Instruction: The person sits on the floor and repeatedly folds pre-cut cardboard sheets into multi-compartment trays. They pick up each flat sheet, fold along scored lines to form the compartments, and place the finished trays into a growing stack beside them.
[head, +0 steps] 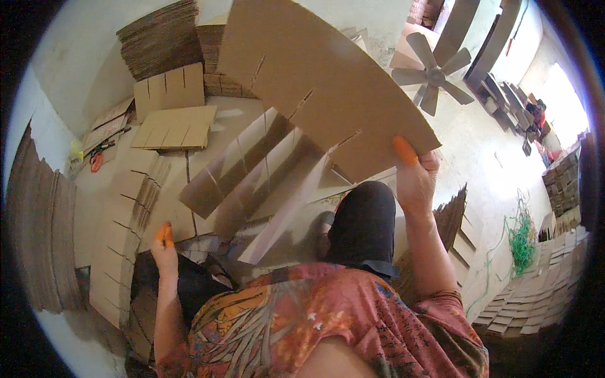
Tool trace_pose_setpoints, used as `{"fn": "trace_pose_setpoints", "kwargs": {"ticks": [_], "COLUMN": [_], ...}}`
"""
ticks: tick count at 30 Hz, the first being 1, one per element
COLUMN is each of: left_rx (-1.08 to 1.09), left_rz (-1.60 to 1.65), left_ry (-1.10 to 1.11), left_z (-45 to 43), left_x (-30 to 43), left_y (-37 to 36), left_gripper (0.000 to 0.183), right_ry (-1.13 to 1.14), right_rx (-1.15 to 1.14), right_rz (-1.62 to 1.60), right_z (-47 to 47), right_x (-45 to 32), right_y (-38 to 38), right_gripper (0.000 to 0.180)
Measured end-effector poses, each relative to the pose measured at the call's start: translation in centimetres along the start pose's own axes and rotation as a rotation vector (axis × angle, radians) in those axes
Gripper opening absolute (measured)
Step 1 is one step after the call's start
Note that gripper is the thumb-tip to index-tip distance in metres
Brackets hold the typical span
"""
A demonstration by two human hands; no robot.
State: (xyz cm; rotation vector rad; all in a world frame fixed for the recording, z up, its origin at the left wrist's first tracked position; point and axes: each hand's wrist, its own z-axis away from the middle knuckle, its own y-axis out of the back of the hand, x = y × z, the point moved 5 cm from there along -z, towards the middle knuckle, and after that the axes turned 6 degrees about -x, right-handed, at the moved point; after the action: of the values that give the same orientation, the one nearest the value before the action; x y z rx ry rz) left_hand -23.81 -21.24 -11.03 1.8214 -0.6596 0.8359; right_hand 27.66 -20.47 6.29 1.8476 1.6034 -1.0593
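Note:
My right hand [417,165], with an orange covering on a finger, grips the lower right corner of a large slotted cardboard sheet [321,71], raised in front of me. Below that sheet, upright cardboard strips with slots [236,163] stand in slanting parallel rows. My left hand [164,238], also with orange on its fingertips, is beside a stack of slotted cardboard strips [111,245] at my left; whether it holds anything is hard to tell. Farther off, a smaller slotted cardboard piece [175,126] lies flat, with another [170,87] standing behind it.
Tall cardboard stacks stand at far left [40,227] and at the back [160,38]. Orange-handled scissors [97,161] lie at left. A fan [435,75] stands at upper right. Green twine [522,245] and rows of cardboard pieces [534,288] lie on the right.

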Motion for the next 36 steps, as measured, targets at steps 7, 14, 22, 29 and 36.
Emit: {"fn": "trace_pose_setpoints", "kwargs": {"ticks": [7, 14, 22, 29, 36], "left_rx": [-0.225, -0.159, -0.135, -0.183, -0.110], "left_rz": [-0.216, -0.173, -0.213, -0.263, -0.114], "left_ry": [-0.133, -0.116, -0.156, -0.142, -0.118], "left_z": [-0.1, 0.0, -0.1, -0.3, 0.2], "left_x": [0.6, -0.2, 0.3, -0.2, -0.9], "left_y": [-3.0, -2.9, -2.6, -2.9, -2.6], "left_gripper": [0.016, 0.017, 0.016, 0.016, 0.017], "right_ry": [-0.117, -0.165, -0.177, -0.240, -0.255], "right_rx": [-0.039, -0.087, -0.125, -0.160, -0.252], "right_rz": [0.366, 0.604, 0.623, 0.575, 0.594], "right_z": [0.1, 0.0, 0.3, 1.2, 0.4], "right_x": [1.0, 0.7, 2.6, 5.5, 5.1], "right_y": [-1.0, -1.7, -2.0, -1.8, -2.5], "right_gripper": [0.019, 0.020, 0.020, 0.021, 0.021]}}
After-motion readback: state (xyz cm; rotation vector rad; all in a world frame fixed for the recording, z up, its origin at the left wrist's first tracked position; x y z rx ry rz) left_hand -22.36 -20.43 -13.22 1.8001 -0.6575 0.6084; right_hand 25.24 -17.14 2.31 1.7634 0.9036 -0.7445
